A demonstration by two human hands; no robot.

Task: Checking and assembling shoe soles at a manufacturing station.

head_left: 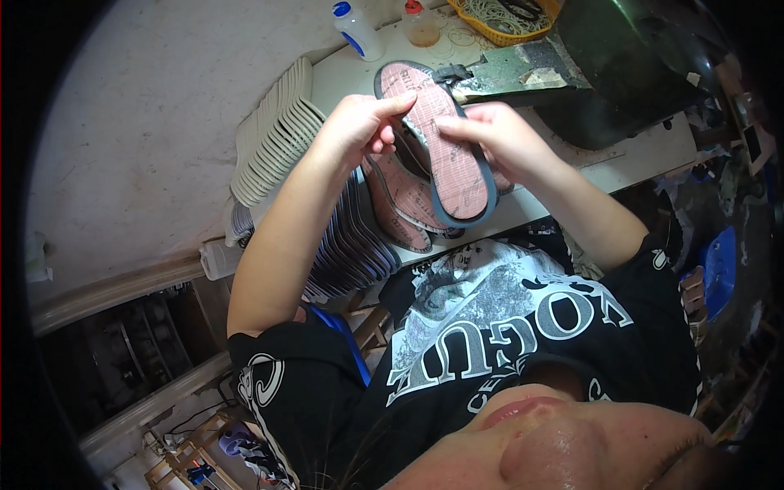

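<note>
A shoe insole (457,163) with a pink printed face and a dark rim is held tilted over the white table. My left hand (363,126) pinches its left edge near the upper part, thumb on the pink face and fingers curled. On the opposite edge, my right hand (498,139) grips with its thumb on the face; its other fingers are mostly hidden behind the piece. The far end sits close to the tip of a worn green machine arm (523,73); I cannot tell whether they touch. Beneath lie more pink-faced insoles (394,208), partly covered.
A stack of dark insoles (347,245) stands at the table's near left, and a beige stack (282,131) leans by the wall. At the back are a blue-capped bottle (359,34), a red-capped bottle (421,28) and a yellow basket (502,31) of cord.
</note>
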